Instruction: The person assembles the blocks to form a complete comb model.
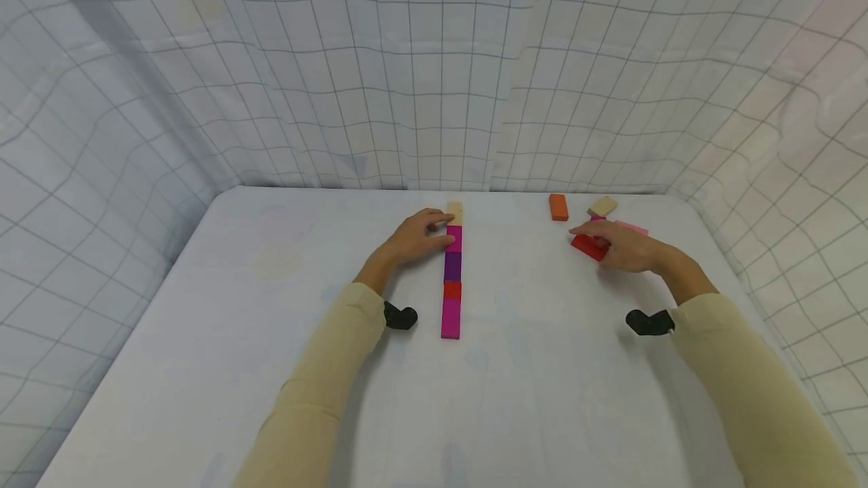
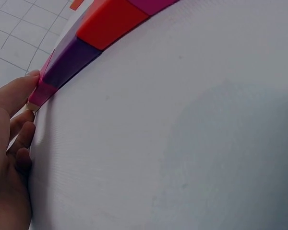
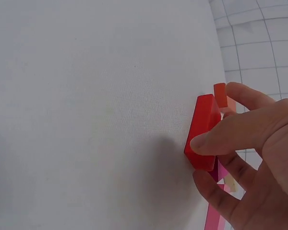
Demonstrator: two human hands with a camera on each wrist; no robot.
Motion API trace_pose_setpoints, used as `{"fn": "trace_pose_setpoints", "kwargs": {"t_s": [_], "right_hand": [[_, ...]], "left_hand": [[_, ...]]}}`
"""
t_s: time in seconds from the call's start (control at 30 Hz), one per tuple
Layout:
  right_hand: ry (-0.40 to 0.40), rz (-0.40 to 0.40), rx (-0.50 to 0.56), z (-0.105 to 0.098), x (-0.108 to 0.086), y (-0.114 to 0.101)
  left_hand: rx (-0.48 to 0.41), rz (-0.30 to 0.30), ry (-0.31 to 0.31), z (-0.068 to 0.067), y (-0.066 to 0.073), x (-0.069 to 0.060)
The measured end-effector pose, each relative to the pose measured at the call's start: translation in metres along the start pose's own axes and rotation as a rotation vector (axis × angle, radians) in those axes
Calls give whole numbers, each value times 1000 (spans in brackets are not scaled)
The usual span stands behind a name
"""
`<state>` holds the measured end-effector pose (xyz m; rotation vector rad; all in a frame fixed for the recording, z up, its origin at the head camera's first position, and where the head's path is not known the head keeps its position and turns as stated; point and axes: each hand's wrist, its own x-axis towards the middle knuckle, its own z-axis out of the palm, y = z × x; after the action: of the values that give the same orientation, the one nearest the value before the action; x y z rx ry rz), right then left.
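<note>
A straight row of blocks runs front to back: cream [image 1: 455, 211], magenta [image 1: 453, 237], purple [image 1: 452, 266], red [image 1: 452, 291] and magenta [image 1: 450, 318]. Beside its far end, the left hand [image 1: 415, 236] touches the row, thumb on the far magenta block [image 2: 42, 92] and a fingertip at the cream one. The right hand [image 1: 627, 247] grips a loose red block [image 1: 587, 246]; in the right wrist view its thumb lies on this red block [image 3: 201, 122], with other fingers round its far side and end. That hand partly covers another magenta block [image 1: 597, 218].
Around the right hand lie an orange block [image 1: 559, 207], a cream block [image 1: 603, 206] and a pink block [image 1: 632, 227]. The white table [image 1: 271, 262] meets grid-patterned cloth [image 1: 447, 96] at the back and sides.
</note>
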<state>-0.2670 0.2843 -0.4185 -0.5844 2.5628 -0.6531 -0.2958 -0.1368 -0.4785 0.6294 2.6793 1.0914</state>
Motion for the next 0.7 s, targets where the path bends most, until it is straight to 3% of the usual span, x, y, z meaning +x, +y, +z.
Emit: {"fn": "trace_pose_setpoints", "kwargs": {"t_s": [0.4, 0.57, 0.7], "right_hand": [[-27, 19, -127, -1, 12, 5], [-7, 22, -171, -2, 12, 3], [-8, 53, -191, -2, 13, 3]], "left_hand": [[-58, -59, -75, -4, 2, -1], [-41, -64, -126, -7, 3, 0], [-33, -60, -132, -8, 3, 0]]}}
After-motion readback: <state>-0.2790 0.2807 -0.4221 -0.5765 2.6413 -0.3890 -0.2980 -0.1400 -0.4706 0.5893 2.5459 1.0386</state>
